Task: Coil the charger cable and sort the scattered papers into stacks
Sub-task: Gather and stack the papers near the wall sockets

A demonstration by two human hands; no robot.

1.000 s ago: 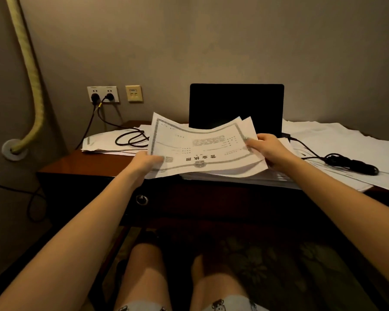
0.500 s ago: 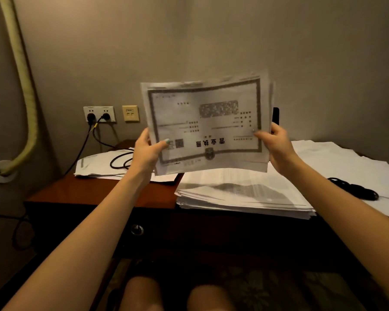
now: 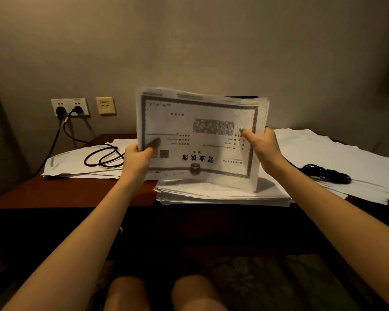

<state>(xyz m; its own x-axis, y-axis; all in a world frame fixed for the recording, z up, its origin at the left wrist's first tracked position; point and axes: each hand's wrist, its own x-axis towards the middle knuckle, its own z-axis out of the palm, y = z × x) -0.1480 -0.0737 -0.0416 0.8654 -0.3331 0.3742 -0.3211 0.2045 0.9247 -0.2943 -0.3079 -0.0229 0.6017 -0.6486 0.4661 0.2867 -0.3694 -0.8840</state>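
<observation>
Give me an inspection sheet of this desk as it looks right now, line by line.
Surface: dark reddish-brown wooden desk, bare at its left front.
Job's things: sheaf of white bordered printed papers held upright above a thick stack of white papers; loose white sheets at left, spread white sheets at right.
Clutter: nothing seen.
Hands: left hand grips the sheaf's left edge, right hand its right edge.
Cables: black cable runs from the white double wall socket and loops over the left sheets; bundled black cable lies on the right sheets.
Surroundings: beige wall; yellowish wall plate beside the socket.
</observation>
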